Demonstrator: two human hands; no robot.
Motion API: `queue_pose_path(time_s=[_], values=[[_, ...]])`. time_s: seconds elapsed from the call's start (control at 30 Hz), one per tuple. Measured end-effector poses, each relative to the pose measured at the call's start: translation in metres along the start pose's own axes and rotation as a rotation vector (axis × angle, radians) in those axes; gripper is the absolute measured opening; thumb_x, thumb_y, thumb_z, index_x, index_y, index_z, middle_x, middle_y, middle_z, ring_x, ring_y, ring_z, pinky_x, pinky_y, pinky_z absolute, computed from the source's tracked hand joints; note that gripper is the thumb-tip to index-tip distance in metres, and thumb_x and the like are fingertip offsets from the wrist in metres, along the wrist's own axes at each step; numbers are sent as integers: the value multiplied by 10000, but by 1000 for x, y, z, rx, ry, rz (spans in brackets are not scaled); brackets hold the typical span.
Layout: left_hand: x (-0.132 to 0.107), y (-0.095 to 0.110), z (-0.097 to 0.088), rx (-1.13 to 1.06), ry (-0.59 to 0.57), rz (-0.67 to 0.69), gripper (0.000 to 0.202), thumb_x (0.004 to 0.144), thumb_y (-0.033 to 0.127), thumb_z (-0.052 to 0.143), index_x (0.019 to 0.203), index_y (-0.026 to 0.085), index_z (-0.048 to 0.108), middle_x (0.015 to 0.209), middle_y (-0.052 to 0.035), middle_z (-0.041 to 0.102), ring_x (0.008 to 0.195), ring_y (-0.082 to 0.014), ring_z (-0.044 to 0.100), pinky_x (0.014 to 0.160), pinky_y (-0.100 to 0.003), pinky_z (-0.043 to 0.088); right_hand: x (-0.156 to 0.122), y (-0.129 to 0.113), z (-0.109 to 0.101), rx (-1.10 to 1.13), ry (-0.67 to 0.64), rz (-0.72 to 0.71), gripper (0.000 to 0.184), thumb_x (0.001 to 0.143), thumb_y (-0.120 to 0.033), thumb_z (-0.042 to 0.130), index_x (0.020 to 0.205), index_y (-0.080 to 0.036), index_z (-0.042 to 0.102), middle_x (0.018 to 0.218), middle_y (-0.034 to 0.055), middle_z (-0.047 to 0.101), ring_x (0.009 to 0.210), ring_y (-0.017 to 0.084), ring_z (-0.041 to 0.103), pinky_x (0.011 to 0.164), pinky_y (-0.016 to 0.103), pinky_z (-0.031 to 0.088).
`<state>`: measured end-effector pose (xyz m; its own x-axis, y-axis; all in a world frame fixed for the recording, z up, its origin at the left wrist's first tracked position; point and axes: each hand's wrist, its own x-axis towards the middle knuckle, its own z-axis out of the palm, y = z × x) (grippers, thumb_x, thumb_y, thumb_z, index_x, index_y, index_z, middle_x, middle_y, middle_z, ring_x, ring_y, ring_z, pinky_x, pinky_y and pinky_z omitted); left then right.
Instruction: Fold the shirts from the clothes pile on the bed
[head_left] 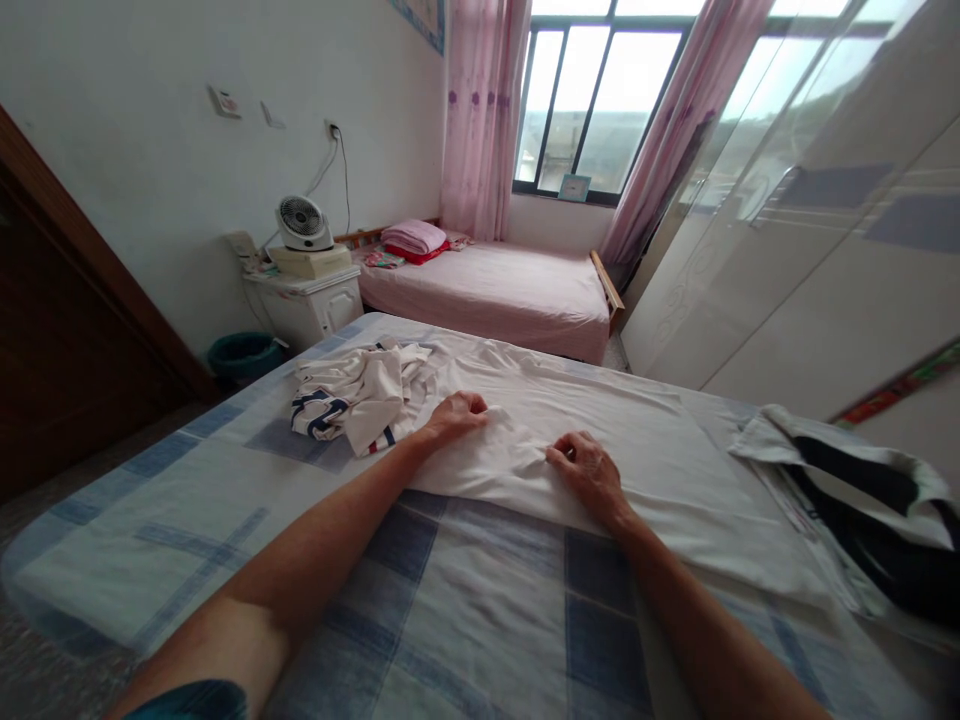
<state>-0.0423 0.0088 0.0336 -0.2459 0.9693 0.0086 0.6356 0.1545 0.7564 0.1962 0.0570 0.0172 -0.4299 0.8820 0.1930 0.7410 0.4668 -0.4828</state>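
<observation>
A white garment [645, 460] lies spread flat across the bed, with wrinkles between my hands; its exact kind is hard to tell. Left of its middle, my left hand [459, 412] is closed, thumb and fingers pinching the white cloth. My right hand [589, 465] has its fingers curled down in a pinch on the same garment, a short way to the right and nearer to me. Close to my left hand, a crumpled white shirt [367, 385] with navy and red trim rests partly against the garment.
Beneath everything is a blue-and-white checked bedsheet [495, 580]. Folded white and black clothes [847, 480] lie at the right. Beyond stand a pink bed [510, 285], a bedside cabinet [315, 300] with a fan [302, 222], a green bin [246, 352] and a glossy wardrobe [795, 270].
</observation>
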Motion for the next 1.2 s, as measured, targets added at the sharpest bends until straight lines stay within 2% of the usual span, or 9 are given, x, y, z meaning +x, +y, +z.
queue_pose_path(time_s=[0.1, 0.23, 0.33, 0.4, 0.5, 0.67, 0.87, 1.03, 1.2], values=[[-3, 0, -3, -167, -63, 25, 116, 648, 184, 513, 727, 143, 587, 636, 20, 570, 572, -105, 523, 518, -198, 375, 0, -2, 3, 21, 24, -36, 282, 829, -435, 488, 888, -210, 646, 926, 41, 617, 864, 184, 555, 788, 304, 399], [-6, 2, -4, -382, -127, 53, 167, 622, 214, 542, 771, 140, 545, 672, 21, 568, 560, -90, 516, 519, -191, 393, -4, -8, 6, -80, 42, -109, 423, 818, -507, 514, 1081, -198, 636, 1064, 87, 597, 989, 237, 518, 874, 360, 377], [-6, 4, -7, -660, -281, 94, 367, 585, 216, 610, 941, 148, 550, 776, 6, 610, 596, -95, 544, 541, -196, 408, -5, -8, 7, -99, 42, -155, 425, 816, -502, 528, 1106, -208, 632, 1097, 94, 592, 1008, 247, 506, 885, 381, 372], [-7, 5, -10, -732, -364, 118, 517, 574, 200, 634, 1082, 169, 539, 841, -1, 627, 635, -101, 560, 570, -202, 415, -5, -6, 8, -66, 41, -193, 402, 809, -493, 543, 1092, -222, 632, 1122, 91, 591, 1020, 248, 503, 890, 394, 370], [-9, 9, -18, -691, -423, 148, 578, 581, 189, 646, 1151, 170, 556, 881, -13, 636, 715, -110, 567, 641, -207, 418, -2, -1, 9, 27, 22, -223, 332, 779, -454, 582, 1019, -230, 629, 1129, 74, 595, 1013, 244, 510, 889, 411, 376], [-13, 10, -34, -565, -527, 162, 601, 581, 244, 684, 1166, 150, 586, 858, -33, 640, 761, -137, 559, 663, -216, 408, 1, -1, 7, 232, 16, -269, 57, 750, -240, 544, 797, -224, 573, 1008, 48, 616, 973, 202, 537, 843, 357, 418], [-16, 6, -57, -456, -653, 185, 560, 584, 294, 737, 1121, 174, 634, 804, -12, 624, 719, -130, 536, 641, -214, 405, -7, -10, -3, 142, 106, -470, 124, 720, -105, 496, 729, -226, 524, 879, 39, 626, 920, 199, 529, 846, 345, 390], [-21, 14, -65, -287, -747, 192, 464, 551, 265, 785, 999, 175, 700, 681, 28, 577, 671, -106, 493, 614, -196, 377, -15, -13, -8, 24, 50, -587, 149, 720, -80, 495, 760, -217, 538, 858, 35, 609, 959, 200, 507, 848, 335, 356], [-24, 17, -66, -171, -823, 104, 497, 526, 307, 807, 996, 185, 704, 694, 14, 648, 659, -121, 543, 610, -202, 399, -22, -17, -14, 5, -26, -676, 167, 703, -76, 499, 784, -217, 536, 832, 30, 590, 950, 195, 507, 873, 344, 339]])
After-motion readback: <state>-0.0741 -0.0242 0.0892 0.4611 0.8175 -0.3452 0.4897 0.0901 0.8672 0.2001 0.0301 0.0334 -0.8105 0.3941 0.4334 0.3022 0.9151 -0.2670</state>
